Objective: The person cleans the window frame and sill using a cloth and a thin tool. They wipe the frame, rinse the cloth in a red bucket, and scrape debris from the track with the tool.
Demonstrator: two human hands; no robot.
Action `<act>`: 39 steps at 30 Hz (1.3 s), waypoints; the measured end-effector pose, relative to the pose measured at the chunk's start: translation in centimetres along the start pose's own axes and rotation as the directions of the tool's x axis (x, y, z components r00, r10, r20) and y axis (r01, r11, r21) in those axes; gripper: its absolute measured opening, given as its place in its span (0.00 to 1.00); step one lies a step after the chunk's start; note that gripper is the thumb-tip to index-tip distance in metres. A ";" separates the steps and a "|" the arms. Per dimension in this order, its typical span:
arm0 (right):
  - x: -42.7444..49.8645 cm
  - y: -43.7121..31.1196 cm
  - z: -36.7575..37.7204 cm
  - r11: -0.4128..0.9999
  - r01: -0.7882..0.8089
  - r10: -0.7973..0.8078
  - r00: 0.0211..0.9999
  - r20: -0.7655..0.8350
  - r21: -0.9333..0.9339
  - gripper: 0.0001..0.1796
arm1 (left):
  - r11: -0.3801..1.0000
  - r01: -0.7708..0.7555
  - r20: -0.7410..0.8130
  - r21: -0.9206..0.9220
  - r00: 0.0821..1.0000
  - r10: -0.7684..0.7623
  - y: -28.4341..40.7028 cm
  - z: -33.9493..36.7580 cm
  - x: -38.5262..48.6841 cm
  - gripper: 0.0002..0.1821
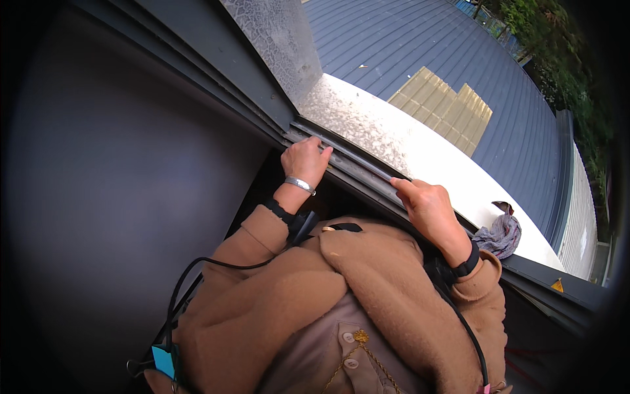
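My left hand (306,160) rests with curled fingers on the grey metal track of a window sill (362,170), near the corner with the upright frame. A silver bracelet (300,185) circles that wrist. Farther right along the track is my right hand (427,207), its fingers bent and the index fingertip at the rail. Between the hands runs a thin, shiny metal line (366,163); I cannot tell whether it is a rail or a held rod. Both palms are hidden. A crumpled grey cloth (501,236) lies beyond my right wrist, at the sill's outer edge.
Dark upright window frame (246,74) and a stained grey panel (275,39) stand at upper left. Outside are a white ledge (443,172) and a blue corrugated roof (521,143) with yellowish panels (443,108). Black cables (179,280) hang beside both sleeves. The frame bears a yellow triangular sticker (557,285).
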State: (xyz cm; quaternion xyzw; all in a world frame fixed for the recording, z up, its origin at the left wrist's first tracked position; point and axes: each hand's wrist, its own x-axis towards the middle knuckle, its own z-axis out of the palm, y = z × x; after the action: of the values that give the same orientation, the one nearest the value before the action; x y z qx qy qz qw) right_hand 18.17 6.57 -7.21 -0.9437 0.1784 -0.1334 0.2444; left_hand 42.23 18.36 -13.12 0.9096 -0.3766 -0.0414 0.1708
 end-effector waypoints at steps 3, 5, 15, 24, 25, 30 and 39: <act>0.7 -0.2 0.9 0.998 0.050 -0.049 0.998 -0.041 0.027 0.14 | 0.999 0.021 -0.068 -0.039 0.997 -0.024 -0.2 0.3 0.1 0.07; 0.8 -0.3 1.2 0.995 0.075 -0.068 0.993 -0.095 0.069 0.14 | 0.996 0.027 -0.082 -0.083 0.996 -0.034 0.0 0.0 0.1 0.06; 0.2 4.3 -4.4 0.969 -0.238 0.202 0.913 -0.354 -0.061 0.14 | 0.948 -0.316 -0.256 -0.042 0.921 0.295 4.1 -5.0 7.3 0.07; -2.0 3.3 -1.9 0.981 -0.034 0.067 0.983 -0.170 0.191 0.15 | 0.989 -0.140 -0.001 -0.043 0.990 0.140 -2.4 -3.6 0.3 0.05; -1.7 3.0 -1.7 0.986 -0.001 0.024 0.990 -0.139 0.167 0.16 | 0.995 -0.089 0.017 -0.036 0.996 0.090 -2.2 -2.9 0.4 0.06; -0.5 0.8 -1.1 0.996 0.092 -0.092 0.996 -0.004 -0.015 0.18 | 0.996 0.083 -0.026 0.008 0.996 -0.083 -0.4 -0.2 0.7 0.13; -1.0 0.1 -1.2 0.997 0.062 -0.061 0.998 0.024 -0.041 0.17 | 0.989 0.146 -0.045 0.003 0.988 -0.146 -0.1 1.6 1.2 0.07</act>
State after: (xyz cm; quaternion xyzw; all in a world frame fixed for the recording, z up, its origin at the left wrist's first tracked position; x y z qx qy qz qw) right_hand 16.82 6.39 -6.47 -0.9551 0.1495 -0.1265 0.2224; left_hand 42.89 17.15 -14.59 0.9359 -0.3053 -0.0321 0.1726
